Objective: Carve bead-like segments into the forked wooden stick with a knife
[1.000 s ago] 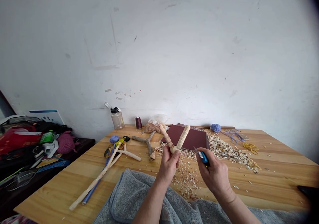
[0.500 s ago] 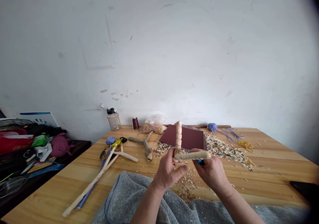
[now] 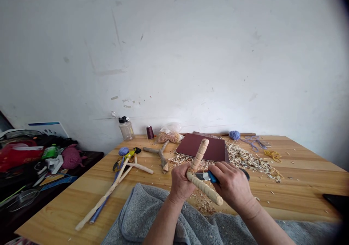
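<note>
My left hand [image 3: 180, 182] grips the crotch of a peeled, forked wooden stick [image 3: 200, 154], whose two arms are carved into rounded beads. One arm rises up and to the right, and the other slants down to the right past my fingers. My right hand [image 3: 231, 184] is closed around a blue-handled utility knife [image 3: 209, 176]. Its metal blade lies against the wood near the fork, between my two hands. Part of the fork is hidden by my fingers.
A grey towel [image 3: 152, 216] lies over my lap at the edge of a wooden table [image 3: 300, 187]. Wood shavings [image 3: 245, 161], a dark sandpaper sheet [image 3: 203, 147], a forked branch [image 3: 160, 155] and long peeled sticks [image 3: 105, 196] lie on it. A cluttered dark table [image 3: 49, 176] stands left.
The forked stick has turned, so one arm now slants down to the right instead of lying level. The knife blade now shows against the wood, and my hands are closer together.
</note>
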Demonstrator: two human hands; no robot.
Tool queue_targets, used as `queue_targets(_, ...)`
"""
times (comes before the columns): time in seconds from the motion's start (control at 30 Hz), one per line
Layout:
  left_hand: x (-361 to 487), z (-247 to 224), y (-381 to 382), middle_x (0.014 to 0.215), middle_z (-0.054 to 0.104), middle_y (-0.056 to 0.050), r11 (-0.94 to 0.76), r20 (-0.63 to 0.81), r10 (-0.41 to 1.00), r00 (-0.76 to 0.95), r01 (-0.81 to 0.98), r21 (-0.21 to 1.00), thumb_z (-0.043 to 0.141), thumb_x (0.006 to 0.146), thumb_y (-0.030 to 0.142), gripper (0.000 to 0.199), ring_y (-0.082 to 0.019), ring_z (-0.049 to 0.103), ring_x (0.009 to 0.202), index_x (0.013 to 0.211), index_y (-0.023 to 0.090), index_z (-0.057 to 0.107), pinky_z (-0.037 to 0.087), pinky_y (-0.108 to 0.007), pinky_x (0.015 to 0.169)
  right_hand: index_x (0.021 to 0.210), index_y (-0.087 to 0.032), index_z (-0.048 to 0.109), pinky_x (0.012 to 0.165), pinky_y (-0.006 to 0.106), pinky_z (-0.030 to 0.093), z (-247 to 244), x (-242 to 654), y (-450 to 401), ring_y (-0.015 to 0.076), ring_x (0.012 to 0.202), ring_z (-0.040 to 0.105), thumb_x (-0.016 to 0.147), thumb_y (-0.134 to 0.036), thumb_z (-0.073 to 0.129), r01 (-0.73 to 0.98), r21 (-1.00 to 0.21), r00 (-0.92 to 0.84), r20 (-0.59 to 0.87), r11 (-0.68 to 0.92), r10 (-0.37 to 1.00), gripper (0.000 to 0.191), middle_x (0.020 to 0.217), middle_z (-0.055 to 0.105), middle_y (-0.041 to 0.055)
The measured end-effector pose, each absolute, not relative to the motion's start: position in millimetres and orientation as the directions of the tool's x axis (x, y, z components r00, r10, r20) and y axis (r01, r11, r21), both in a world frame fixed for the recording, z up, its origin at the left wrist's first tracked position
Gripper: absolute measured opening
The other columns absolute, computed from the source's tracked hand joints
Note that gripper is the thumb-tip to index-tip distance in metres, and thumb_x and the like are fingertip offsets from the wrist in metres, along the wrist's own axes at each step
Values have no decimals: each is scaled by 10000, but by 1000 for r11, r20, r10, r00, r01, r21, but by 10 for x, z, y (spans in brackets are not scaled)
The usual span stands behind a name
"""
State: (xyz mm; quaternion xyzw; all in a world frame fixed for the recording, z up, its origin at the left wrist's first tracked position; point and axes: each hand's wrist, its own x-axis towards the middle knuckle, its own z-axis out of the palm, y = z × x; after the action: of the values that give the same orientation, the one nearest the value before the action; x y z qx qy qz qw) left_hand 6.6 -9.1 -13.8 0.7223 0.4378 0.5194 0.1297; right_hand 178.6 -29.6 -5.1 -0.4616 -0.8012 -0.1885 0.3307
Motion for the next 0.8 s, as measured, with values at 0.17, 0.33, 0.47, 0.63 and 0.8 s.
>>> queue_targets(0.17, 63, -112, -108, 485, 437, 23, -635, 656, 744, 132, 447, 630, 578, 611, 179, 194, -118, 401, 497, 494, 200, 425, 286, -230, 496, 751, -205, 568, 607, 258, 249, -52, 1797, -281, 125, 643, 453, 738, -99, 468, 858, 1, -369, 697, 514, 615, 147, 684, 558, -7)
queue_targets(0.33, 60, -108, -110, 530, 462, 10, -652, 637, 746, 196, 415, 635, 562, 624, 172, 146, -127, 417, 533, 538, 199, 447, 317, -235, 526, 749, -207, 573, 616, 263, 240, -38, 1774, -289, 132, 653, 443, 752, -86, 463, 854, 32, -389, 704, 520, 595, 164, 674, 546, -6)
queue_targets(0.47, 57, -99, -117, 530, 440, 19, -660, 631, 743, 222, 401, 636, 562, 630, 165, 172, -118, 395, 531, 535, 199, 423, 319, -232, 527, 801, -214, 592, 619, 267, 240, -44, 1761, -291, 132, 651, 447, 745, -63, 465, 853, 40, -400, 690, 520, 603, 206, 676, 545, -11)
queue_targets(0.63, 34, -75, -126, 508, 428, 26, -669, 609, 741, 283, 384, 636, 549, 614, 153, 179, -114, 391, 517, 508, 198, 412, 319, -229, 513, 830, -223, 590, 620, 261, 249, -20, 1782, -301, 121, 645, 455, 741, -41, 461, 848, 64, -427, 670, 526, 608, 240, 682, 559, -18)
queue_targets(0.8, 13, -94, -104, 495, 481, 13, -680, 613, 728, 307, 433, 591, 562, 607, 161, 104, -117, 415, 483, 542, 196, 489, 316, -232, 490, 838, -228, 575, 614, 258, 265, -15, 1780, -302, 120, 659, 490, 721, -19, 454, 859, 66, -429, 636, 508, 642, 269, 702, 573, -17)
